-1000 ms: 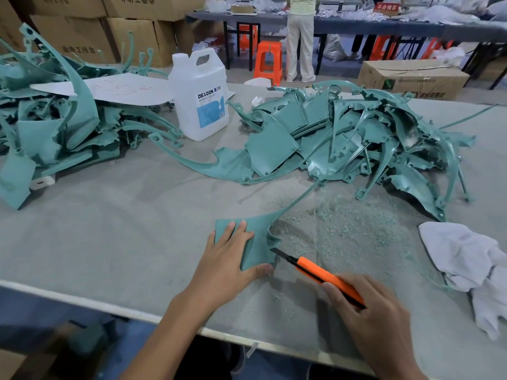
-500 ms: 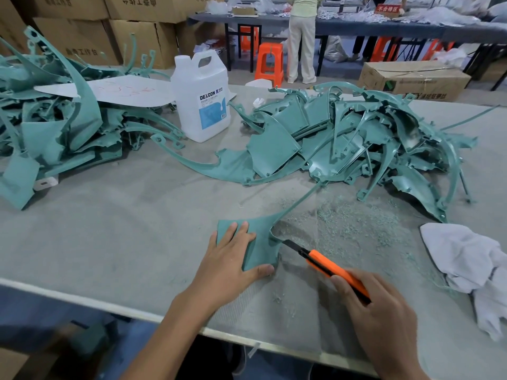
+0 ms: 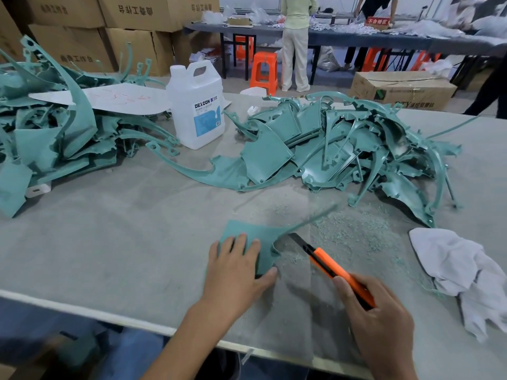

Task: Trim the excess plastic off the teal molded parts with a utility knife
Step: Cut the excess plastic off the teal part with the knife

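**Part pinned flat, blade at its inner edge**

The teal part (image 3: 248, 226) being worked lies flat on the grey table (image 3: 109, 242) near the front edge, with its long thin arm running away to the right. The left hand (image 3: 236, 272) is spread over it, fingers straight and pressing down and the thumb along the near edge. It holds nothing. It seems to be there as a clamp, so the thin plastic cannot slide or lift under the cut.

The right hand (image 3: 381, 325) is closed round the rear of the orange utility knife (image 3: 330, 266), which slants up and left so that the dark blade meets the part's curved right edge, just clear of the left fingers. Holding it low and far back probably gives a shallow shaving stroke, directed away from the pinning hand.

Teal shavings (image 3: 354, 231) are scattered over the table just beyond the blade, so trimming evidently happens on this spot. One heap of teal parts (image 3: 343, 149) sits behind it, within reach, and another heap (image 3: 55, 133) lies far left. Whether either heap is trimmed I cannot tell. A white jug (image 3: 196, 105) stands between the heaps, and a white cloth (image 3: 466, 275) lies crumpled at the right.
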Demonstrator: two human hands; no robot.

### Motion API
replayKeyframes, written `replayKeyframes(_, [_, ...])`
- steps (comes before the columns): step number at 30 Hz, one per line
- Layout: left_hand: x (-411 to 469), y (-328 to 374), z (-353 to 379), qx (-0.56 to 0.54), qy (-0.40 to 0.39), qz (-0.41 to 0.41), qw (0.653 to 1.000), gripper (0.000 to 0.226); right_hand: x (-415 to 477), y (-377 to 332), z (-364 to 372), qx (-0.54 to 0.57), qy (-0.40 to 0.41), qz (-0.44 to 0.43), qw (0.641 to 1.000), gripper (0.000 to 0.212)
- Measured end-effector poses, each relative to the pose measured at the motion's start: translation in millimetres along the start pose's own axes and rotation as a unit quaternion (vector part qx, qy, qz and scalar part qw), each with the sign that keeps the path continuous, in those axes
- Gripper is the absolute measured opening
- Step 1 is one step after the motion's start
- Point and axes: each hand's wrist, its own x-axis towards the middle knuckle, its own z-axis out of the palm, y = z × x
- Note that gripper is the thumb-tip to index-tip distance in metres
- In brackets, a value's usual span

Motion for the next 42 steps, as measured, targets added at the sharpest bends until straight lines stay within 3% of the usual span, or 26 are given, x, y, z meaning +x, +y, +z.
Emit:
replayKeyframes(3, [1.4, -19.0, 0.6, -0.120, -0.061, 0.025, 0.991, 0.081, -0.6, -1.9, -1.4, 0.000, -0.002, -0.004, 1.000, 0.019])
replayKeyframes(9, [0.3, -29.3, -1.2, -0.246, 0.018, 0.008, 0.969, 0.069, -4.7, -4.9, 1.4, -0.044, -0.039, -0.045, 0.997, 0.028])
replayKeyframes(16, [-1.5, -27.7, -3.3, -0.260, 0.015, -0.001, 0.965, 0.075, -0.3, -2.5, 4.2, -0.069, -0.018, -0.025, 0.997, 0.031])
replayKeyframes(20, [-1.4, -27.2, -4.1, -0.253, 0.019, 0.001, 0.967, 0.077, -5.8, -1.2, 3.9, -0.061, -0.013, -0.071, 0.995, 0.020])
replayKeyframes(25, [-2.5, -27.1, -3.3, -0.259, 0.019, -0.005, 0.966, 0.077, -1.4, -0.3, 5.1, -0.077, -0.032, -0.030, 0.996, 0.020])
replayKeyframes(29, [-2.5, -26.2, -1.7, -0.255, 0.022, -0.004, 0.967, 0.077, -4.0, 1.6, 6.7, -0.080, -0.020, -0.090, 0.993, 0.021])
replayKeyframes(33, [-2.7, -26.1, -0.7, -0.255, 0.015, -0.005, 0.967, 0.079, -2.4, 5.5, 8.4, -0.077, -0.023, -0.053, 0.995, 0.021])
replayKeyframes(37, [-2.3, -26.8, 1.1, -0.247, 0.016, -0.004, 0.969, 0.080, -3.9, 6.2, 10.5, -0.074, -0.013, -0.105, 0.992, 0.018])
replayKeyframes(42, [-4.2, -26.3, 1.6, -0.238, 0.008, -0.001, 0.971, 0.085, -2.4, 10.3, 9.8, -0.087, -0.010, -0.102, 0.991, 0.023])
